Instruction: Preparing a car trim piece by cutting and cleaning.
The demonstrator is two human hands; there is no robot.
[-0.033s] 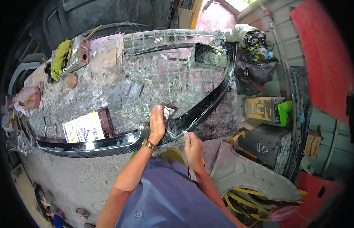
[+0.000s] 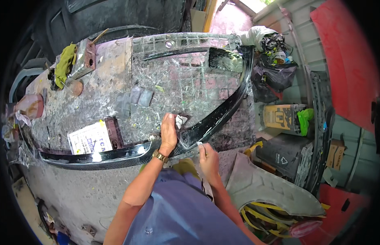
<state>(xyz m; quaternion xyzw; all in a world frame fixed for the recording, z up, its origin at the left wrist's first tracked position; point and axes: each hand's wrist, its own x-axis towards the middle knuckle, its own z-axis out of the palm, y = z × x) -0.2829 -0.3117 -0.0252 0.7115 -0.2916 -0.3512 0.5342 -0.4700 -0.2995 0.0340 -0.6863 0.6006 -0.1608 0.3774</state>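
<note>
A long curved black glossy part (image 2: 222,114), with carbon weave along its front section, lies on the scuffed, paint-spattered workbench (image 2: 104,65). My left hand (image 2: 168,132) rests against the part near its middle, fingers stretched out together, beside a crumpled white scrap (image 2: 180,121). Just to the right, my right hand (image 2: 208,157) pinches a small white piece (image 2: 200,144) at the part's front edge; what that piece is, I cannot tell. A white printed sheet (image 2: 88,139) and a brown block (image 2: 114,132) lie behind the part's left section.
On the bench are a metal tin (image 2: 222,60), a metal block (image 2: 84,58), a yellow-green cloth (image 2: 64,65), dark pads (image 2: 139,96) and a pink container (image 2: 31,106). Right of it stand black bags (image 2: 271,81), boxes (image 2: 280,118), a bin (image 2: 280,155) and a grey panel (image 2: 259,183).
My right hand has shifted very slightly down and to the right with the small white piece. My left hand stays where it was.
</note>
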